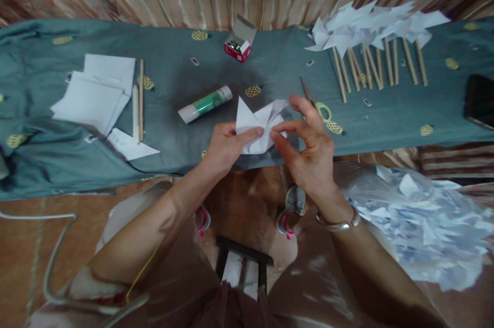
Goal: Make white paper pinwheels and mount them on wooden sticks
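A white paper pinwheel (252, 117) is held in front of me, over the near edge of the cloth. My left hand (228, 145) pinches its left side, the thumb pressed near the centre. At the pinwheel's right side, my right hand (309, 145) has thumb and index finger together at the paper, its other fingers raised. Whether something small is between those fingertips I cannot make out. Just beyond the pinwheel lies a glue stick (208, 104) with a green label. Scissors (318, 104) with pale green handles rest past my right hand.
Finished pinwheels (370, 27) on wooden sticks lie at the back right. An open red box (238, 50) of small metal pieces stands at the back. Paper squares (92, 99) and two sticks (141, 101) are on the left. A plastic bag (424, 230) of paper pieces sits at lower right.
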Demonstrator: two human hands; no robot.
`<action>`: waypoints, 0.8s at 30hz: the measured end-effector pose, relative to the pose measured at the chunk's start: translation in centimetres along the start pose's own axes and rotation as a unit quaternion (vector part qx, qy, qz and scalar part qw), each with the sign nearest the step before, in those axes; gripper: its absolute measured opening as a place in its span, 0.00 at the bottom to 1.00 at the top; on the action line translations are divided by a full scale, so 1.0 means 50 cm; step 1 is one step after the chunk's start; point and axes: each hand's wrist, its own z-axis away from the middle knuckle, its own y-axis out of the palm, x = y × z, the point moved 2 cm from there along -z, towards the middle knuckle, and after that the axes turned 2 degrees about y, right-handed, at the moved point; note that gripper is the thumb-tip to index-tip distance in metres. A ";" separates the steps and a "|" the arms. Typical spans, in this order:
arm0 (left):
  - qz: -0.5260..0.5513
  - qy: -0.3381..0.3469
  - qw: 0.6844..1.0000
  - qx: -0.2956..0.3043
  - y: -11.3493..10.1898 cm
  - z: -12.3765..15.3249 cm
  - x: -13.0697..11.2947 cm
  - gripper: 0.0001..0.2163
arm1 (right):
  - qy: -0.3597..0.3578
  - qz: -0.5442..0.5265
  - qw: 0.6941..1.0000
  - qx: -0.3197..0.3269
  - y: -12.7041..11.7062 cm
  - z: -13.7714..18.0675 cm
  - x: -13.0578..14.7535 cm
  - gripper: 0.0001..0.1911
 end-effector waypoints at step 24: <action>-0.010 0.010 1.000 0.002 0.001 0.003 0.003 0.08 | -0.015 0.014 1.000 0.013 -0.001 0.002 0.000 0.04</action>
